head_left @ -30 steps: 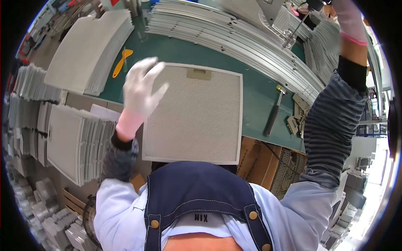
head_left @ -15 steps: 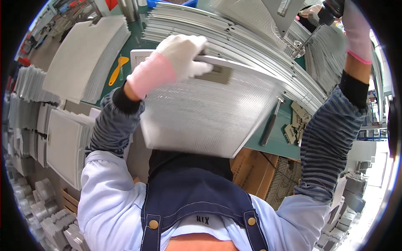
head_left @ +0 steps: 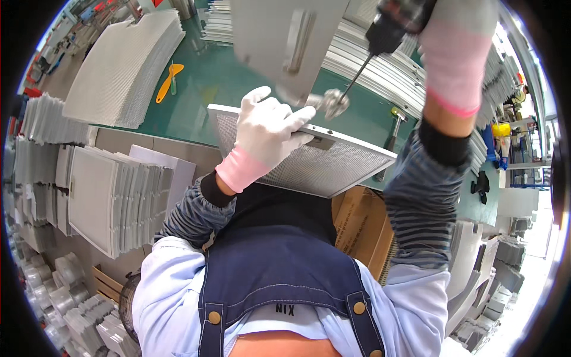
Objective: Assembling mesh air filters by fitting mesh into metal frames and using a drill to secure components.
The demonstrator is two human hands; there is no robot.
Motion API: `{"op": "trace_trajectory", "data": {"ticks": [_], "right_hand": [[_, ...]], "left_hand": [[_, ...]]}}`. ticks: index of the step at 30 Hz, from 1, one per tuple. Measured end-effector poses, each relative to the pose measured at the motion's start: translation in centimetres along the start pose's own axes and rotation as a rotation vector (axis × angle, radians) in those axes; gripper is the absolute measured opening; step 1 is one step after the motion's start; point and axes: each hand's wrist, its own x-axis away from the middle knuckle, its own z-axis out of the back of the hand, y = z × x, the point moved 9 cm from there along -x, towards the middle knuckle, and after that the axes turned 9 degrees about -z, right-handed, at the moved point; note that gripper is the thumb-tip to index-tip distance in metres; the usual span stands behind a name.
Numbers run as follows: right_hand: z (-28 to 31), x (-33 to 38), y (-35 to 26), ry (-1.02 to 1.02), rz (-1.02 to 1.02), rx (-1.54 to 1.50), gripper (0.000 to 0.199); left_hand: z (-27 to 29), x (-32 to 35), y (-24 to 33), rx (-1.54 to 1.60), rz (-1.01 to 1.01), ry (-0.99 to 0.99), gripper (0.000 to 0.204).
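Note:
A framed metal-mesh filter panel point(head_left: 285, 172) is tilted up against my front at the table's near edge. My left hand point(head_left: 264, 131), in a white and pink glove, is closed on its upper frame edge, near a dull insert in the mesh. My right hand point(head_left: 458, 53), gloved alike and blurred, grips a black power screwdriver point(head_left: 389, 27). Its long bit slants down to a clump of small shiny metal pieces point(head_left: 335, 104), just beyond my left fingertips. Whether the bit touches the frame I cannot tell. A grey slotted metal plate point(head_left: 262, 41) hangs just beyond the clump.
Mesh sheets point(head_left: 122, 71) are stacked at the left of the green table point(head_left: 202, 95), beside a yellow-orange scraper point(head_left: 168, 83). Frame strips point(head_left: 351, 56) lie at the back. A hammer point(head_left: 394, 131) is near my right forearm. Finished-looking panels point(head_left: 101, 196) stand at lower left; a cardboard box point(head_left: 363, 226) sits below.
My right hand has brought the screwdriver down and left toward the panel's upper edge. The panel has moved lower and tilted; my left hand has shifted along its edge. The slotted plate appears further left.

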Motion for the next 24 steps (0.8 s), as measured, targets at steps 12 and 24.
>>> {"op": "trace_trajectory", "data": {"ticks": [12,24], "right_hand": [[-1.6,0.8,2.7,-0.135,0.032,-0.024,0.034],[0.5,0.8,10.5,-0.369,-0.085,-0.097,0.017]], "left_hand": [[-0.7,0.4,-0.3,0.036,0.016,0.035,0.026],[-1.0,0.6,-0.2,-0.057,-0.04,0.04,0.032]]}}
